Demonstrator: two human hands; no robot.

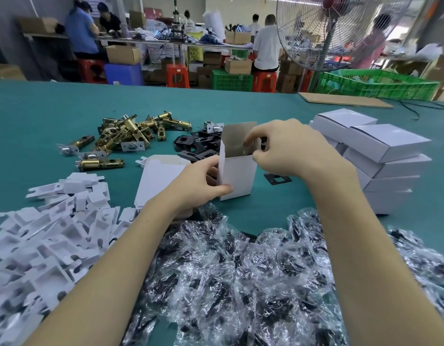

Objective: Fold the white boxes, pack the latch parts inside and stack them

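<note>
A white box [237, 174] stands upright on the green table, its top flaps open. My left hand [199, 182] grips its lower left side. My right hand [288, 148] is at the open top with its fingers curled over the right rim, and a dark piece shows beside them. Brass latch parts [127, 132] lie in a heap at the back left. Black plates [198, 144] lie behind the box, and one black plate [277, 179] lies under my right wrist. Closed white boxes [380, 156] are stacked at the right.
Flat white box blanks [161, 178] lie under my left wrist. White card inserts [48, 231] spread over the near left. Clear bags of dark screws [240, 278] fill the near edge. A fan [328, 28], green crates [375, 84] and seated workers are beyond the table.
</note>
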